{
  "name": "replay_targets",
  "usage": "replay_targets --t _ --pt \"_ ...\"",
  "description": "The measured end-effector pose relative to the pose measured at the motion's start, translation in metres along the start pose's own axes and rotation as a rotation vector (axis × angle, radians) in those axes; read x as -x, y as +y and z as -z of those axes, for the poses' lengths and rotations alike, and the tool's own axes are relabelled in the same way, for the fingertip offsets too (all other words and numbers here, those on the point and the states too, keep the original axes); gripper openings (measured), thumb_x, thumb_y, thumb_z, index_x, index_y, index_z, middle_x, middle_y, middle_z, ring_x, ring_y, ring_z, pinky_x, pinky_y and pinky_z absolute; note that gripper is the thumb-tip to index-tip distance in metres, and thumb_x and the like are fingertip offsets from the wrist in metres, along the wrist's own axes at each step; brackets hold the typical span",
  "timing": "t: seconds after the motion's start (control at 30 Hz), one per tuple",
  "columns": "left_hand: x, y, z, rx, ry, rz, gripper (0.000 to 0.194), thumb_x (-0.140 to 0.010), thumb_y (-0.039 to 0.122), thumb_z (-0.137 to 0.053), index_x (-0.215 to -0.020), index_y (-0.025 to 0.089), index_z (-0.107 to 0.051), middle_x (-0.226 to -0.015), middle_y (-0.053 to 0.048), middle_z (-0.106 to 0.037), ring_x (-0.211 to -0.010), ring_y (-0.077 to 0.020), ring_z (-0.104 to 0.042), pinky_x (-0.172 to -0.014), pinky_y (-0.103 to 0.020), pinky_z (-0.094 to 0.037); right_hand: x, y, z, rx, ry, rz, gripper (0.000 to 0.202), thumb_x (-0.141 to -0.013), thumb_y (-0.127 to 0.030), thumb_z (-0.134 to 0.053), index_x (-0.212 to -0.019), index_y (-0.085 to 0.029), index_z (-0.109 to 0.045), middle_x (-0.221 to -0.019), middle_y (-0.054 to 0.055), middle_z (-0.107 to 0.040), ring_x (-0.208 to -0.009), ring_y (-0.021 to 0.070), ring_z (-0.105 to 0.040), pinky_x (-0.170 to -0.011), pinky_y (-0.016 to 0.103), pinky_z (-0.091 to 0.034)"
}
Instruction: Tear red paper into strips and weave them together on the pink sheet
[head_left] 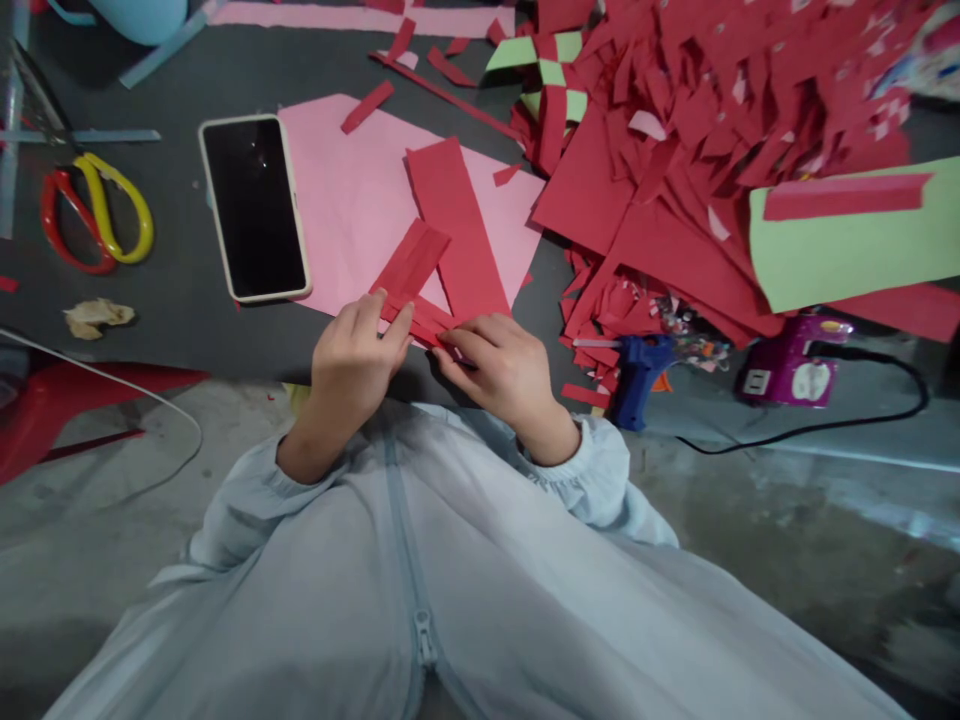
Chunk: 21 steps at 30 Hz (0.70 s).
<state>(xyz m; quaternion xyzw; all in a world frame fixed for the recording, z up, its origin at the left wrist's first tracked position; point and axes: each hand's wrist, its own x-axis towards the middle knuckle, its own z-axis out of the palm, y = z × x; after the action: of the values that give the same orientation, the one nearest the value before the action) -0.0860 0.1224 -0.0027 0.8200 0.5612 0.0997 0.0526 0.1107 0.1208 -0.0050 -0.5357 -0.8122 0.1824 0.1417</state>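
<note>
Close to the table's front edge, a folded red paper strip (pixel 424 318) lies between my two hands. My left hand (pixel 356 355) has its fingers bent and pressed onto the strip's left end. The fingers of my right hand (pixel 499 362) pinch its right end, and the thumb is partly under the paper. Beyond my left fingers, a short red paper piece (pixel 411 260) slants up to the right. A longer flat red strip (pixel 461 225) rests past my right hand. Beneath these pieces is a pink paper sheet (pixel 337 190).
A phone (pixel 256 208) lies left of the pink sheet, and scissors (pixel 97 200) are farther left. Heaped red paper cuttings (pixel 697 130) cover the right side. A blue glue gun (pixel 641 380) and a purple box (pixel 795 365) with a black cord sit near the right front edge.
</note>
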Motion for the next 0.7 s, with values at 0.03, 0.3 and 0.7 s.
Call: replay_targets --t 0.03,0.3,0.7 --pt "0.000 0.000 0.000 0.010 0.001 0.009 0.034 -0.099 0.028 -0.047 -0.127 0.024 -0.067 -0.131 -0.014 -0.068 -0.113 -0.0278 -0.066 -0.091 -0.042 -0.056 0.001 0.000 -0.001 0.008 0.004 0.004 0.037 -0.100 -0.042 -0.046 -0.092 -0.021 -0.075 -0.089 0.009 -0.074 -0.081 0.0223 -0.061 -0.070 0.036 -0.043" --pt "0.001 0.002 -0.005 0.029 0.018 0.042 0.033 -0.100 0.028 -0.046 -0.125 0.023 -0.068 -0.130 -0.013 -0.068 -0.117 -0.0270 -0.065 -0.096 -0.042 -0.055 0.002 0.006 -0.003 0.002 0.028 0.071 0.037 -0.098 -0.046 -0.050 -0.118 -0.024 -0.071 -0.103 0.011 -0.072 -0.093 0.0242 -0.061 -0.080 0.038 -0.048" --pt "0.001 0.003 -0.002 0.052 -0.011 0.065 0.034 -0.097 0.030 -0.053 -0.127 0.022 -0.068 -0.136 -0.015 -0.065 -0.121 -0.0284 -0.063 -0.101 -0.043 -0.053 -0.006 0.014 -0.011 0.131 0.283 0.276 0.019 -0.098 -0.026 -0.054 -0.098 -0.024 -0.073 -0.091 0.006 -0.069 -0.082 0.0180 -0.054 -0.071 0.031 -0.045"
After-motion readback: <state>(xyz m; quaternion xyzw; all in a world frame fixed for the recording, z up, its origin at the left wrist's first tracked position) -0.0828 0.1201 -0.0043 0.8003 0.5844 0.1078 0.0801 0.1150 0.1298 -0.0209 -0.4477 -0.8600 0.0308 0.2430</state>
